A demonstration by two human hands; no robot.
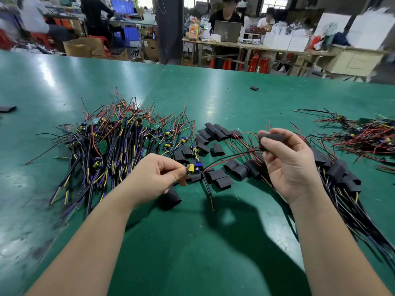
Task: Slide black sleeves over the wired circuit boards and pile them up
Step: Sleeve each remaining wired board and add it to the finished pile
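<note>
Two bare forearms reach in from the bottom edge over the green table (192, 242). The left hand (158, 174) pinches a small circuit board (192, 168) between thumb and fingertips, its yellow and blue parts facing right and its thick black cable (208, 189) hanging down onto the table. The right hand (286, 163) grips a black sleeve (270, 138), with the thumb across the front of it. Thin red and black leads (230, 158) run from the board towards that sleeve and seem to pass through it, though the hand hides the mouth.

The likeliest trouble is at the sleeve's mouth. If the thumb squeezes it flat, the board's raised parts may catch on the rim and the sleeve may stall or buckle. A hard pull could then strain the thin leads where they join the board. The left pinch holds only one end of the board, so a jam could twist it loose.

Loose sleeves (218, 178) lie just beside and under the leads, and the dangling cable could drag them out of place. The unsleeved pile (111, 142) sits to the left and the sleeved pile (337, 171) to the right, just behind the right hand. Stray wires there could snag the leads.
</note>
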